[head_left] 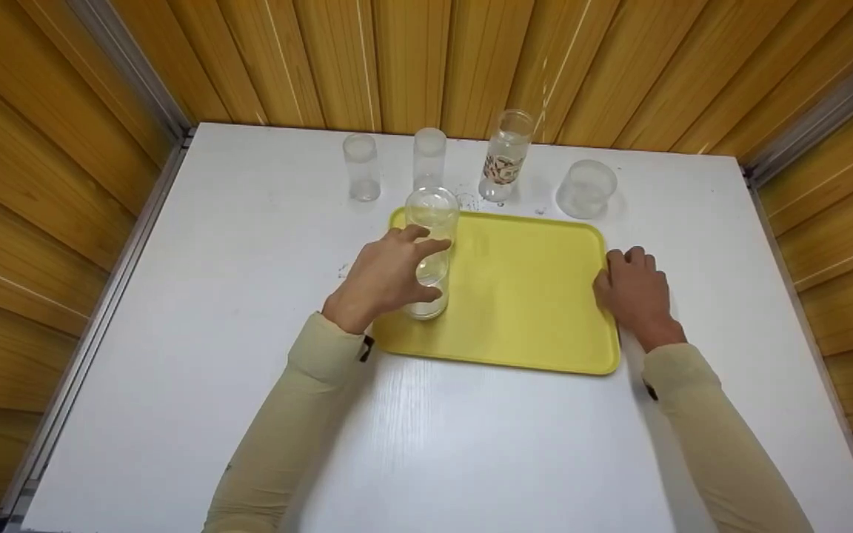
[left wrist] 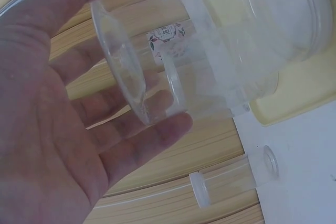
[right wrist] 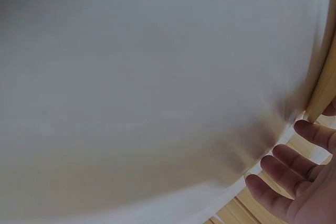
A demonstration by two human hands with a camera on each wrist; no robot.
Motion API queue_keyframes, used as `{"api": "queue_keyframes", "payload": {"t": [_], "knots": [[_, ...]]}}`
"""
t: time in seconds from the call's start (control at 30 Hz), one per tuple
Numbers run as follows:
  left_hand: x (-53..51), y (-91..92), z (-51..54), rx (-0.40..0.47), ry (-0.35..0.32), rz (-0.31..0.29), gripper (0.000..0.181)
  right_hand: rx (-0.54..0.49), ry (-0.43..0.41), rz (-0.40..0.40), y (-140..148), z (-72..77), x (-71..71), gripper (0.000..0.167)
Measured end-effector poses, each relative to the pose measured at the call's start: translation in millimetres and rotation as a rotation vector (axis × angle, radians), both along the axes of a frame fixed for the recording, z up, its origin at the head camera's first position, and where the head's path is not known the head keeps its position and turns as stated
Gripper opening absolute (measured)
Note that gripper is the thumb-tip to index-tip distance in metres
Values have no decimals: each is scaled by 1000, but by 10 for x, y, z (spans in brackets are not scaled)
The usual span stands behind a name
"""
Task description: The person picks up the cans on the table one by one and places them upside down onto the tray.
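My left hand (head_left: 391, 272) is beside a tall clear container (head_left: 435, 215) that stands upright on the left part of a yellow tray (head_left: 534, 296). Its fingers and thumb are spread wide about the container; in the left wrist view the fingers (left wrist: 139, 153) look fairly straight near the clear rim (left wrist: 118, 59). Whether they touch it is hard to tell. At the tray's right edge, my right hand (head_left: 635, 292) grips the rim between thumb and fingers. The right wrist view has its fingertips (right wrist: 281, 153) against that edge, with the thumb mostly hidden.
Along the back of the white table (head_left: 212, 296) stand two clear glasses, a left one (head_left: 362, 166) and a middle one (head_left: 429, 157), then a tall printed glass (head_left: 504, 159) and a short wide clear jar (head_left: 587, 189). Wood-look panels (head_left: 412, 59) enclose the back and sides.
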State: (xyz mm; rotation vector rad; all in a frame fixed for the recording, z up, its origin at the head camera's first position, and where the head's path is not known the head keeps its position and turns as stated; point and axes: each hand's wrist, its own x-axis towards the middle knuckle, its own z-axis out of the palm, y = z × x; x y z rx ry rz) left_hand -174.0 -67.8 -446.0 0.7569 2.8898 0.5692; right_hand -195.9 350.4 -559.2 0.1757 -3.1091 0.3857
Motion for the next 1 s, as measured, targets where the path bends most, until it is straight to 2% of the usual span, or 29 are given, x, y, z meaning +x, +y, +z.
{"api": "queue_keyframes", "payload": {"t": [0.43,1.0], "knots": [[1,29,-15,-11,3,-8,70,-7,28,3,2,-4,5,34],[10,45,-33,11,-37,-12,71,-9,14,-10,-9,3,9,38]]}}
